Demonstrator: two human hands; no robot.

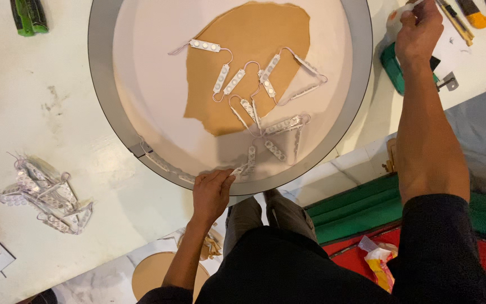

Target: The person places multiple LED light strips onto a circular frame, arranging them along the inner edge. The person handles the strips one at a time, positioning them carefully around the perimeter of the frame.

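We're working inside a big round tray-like housing (101, 101) w/ a grey rim, lying on the white worktop (40, 129). Its white floor is partly peeled, leaving a tan patch (248, 34) in the middle. A chain of small white LED modules (254, 107) on thin wires is lying loose across that patch and down toward the near rim.

Our left hand (212, 194) is sitting at the near edge of the housing, fingers pinched closed on the end module (237, 170) of the chain, right by the inner wall. A couple of modules (158, 161) are already sitting along the wall to the left of it, so we're judging the step as seating modules one by one around the inside of the rim, approx. a few done, most of the chain left.

Our right hand (417, 31) is reaching away to the far right corner of the worktop, fingers closed on something small and pale; can't tell what it is. A green object (392, 67), a small metal bracket (450, 81) and a yellow-tipped tool (473, 16) are lying near it.

A spare bundle of modules (46, 194) is lying on the worktop, well apart to the left; a green-black tool (29, 16) at top left.

Next move, as we're judging it: keeping the pinched module flat against the wall, wire untwisted, next to the placed ones.
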